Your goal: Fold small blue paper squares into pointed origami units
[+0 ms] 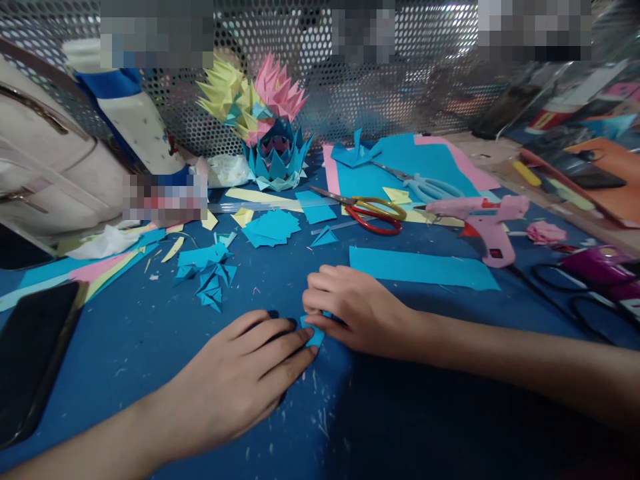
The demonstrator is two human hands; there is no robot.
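Note:
A small piece of blue paper [314, 337] lies on the table between my hands, mostly covered by fingers. My left hand [245, 373] lies palm down with its fingers stretched out, the fingertips resting on the paper's near left side. My right hand [350, 308] has curled fingers, with thumb and forefinger closed on the paper's upper right part. Several folded blue paper triangles [207, 270] are piled beyond my left hand. A blue paper strip [420, 267] lies just beyond my right forearm.
Behind stand yellow, pink and blue folded-paper flowers [277, 153]. Red-and-yellow-handled scissors [375, 215], light-blue-handled scissors [433, 188] and a pink glue gun [485, 217] lie across the middle. A black phone [37, 353] is at left, near a bottle [135, 120] and a white bag [50, 147].

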